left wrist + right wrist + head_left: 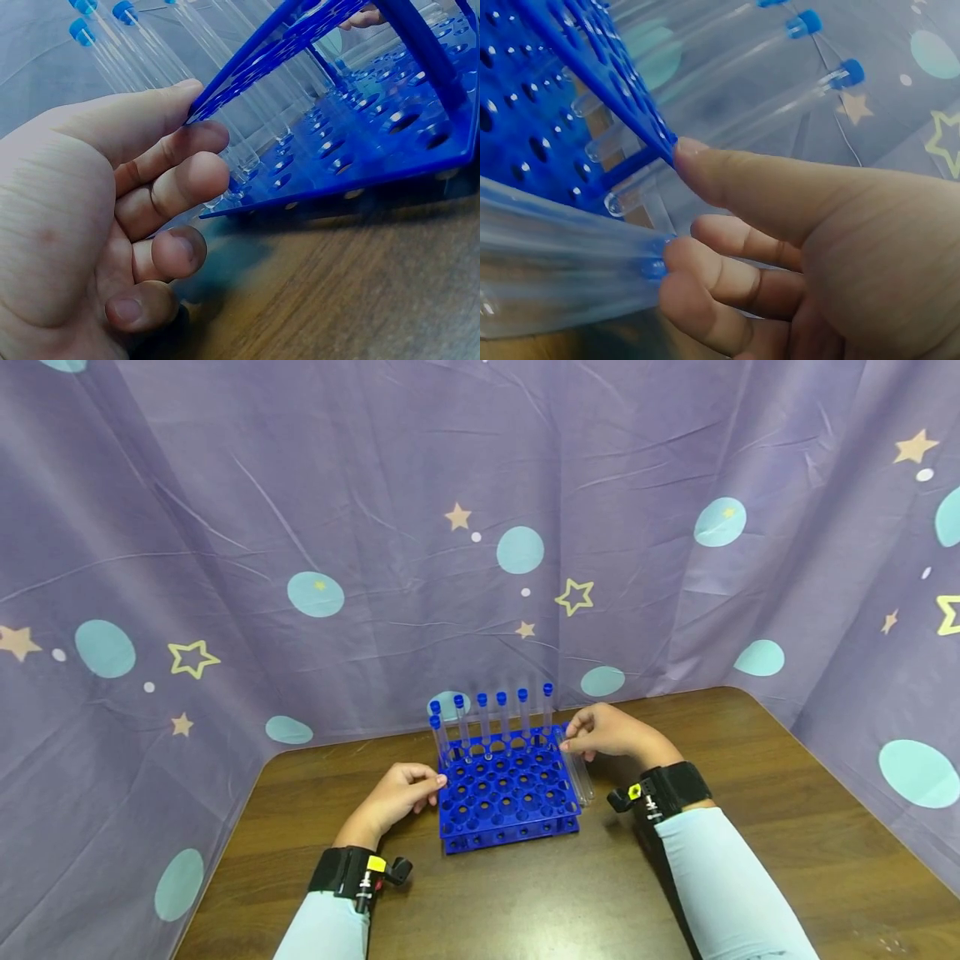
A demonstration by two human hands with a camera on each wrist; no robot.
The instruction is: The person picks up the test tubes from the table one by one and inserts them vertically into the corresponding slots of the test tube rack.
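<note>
A blue test tube rack [510,835] stands on the table, with several blue-capped clear test tubes [483,727] upright along its back row and back left corner. My left hand [405,793] pinches the left edge of the rack's upper plate, thumb on top and forefinger underneath in the left wrist view. At the back right corner, my right hand [611,732] holds the plate's edge, thumb tip against it and the other fingers curled below. Clear tubes [579,781] lie along the rack's right side, one end close to my right fingertips [682,259].
The brown wooden table [525,910] extends in front of the rack and to both sides. A purple curtain [375,568] with stars and teal spots hangs right behind the table's back edge and round its sides.
</note>
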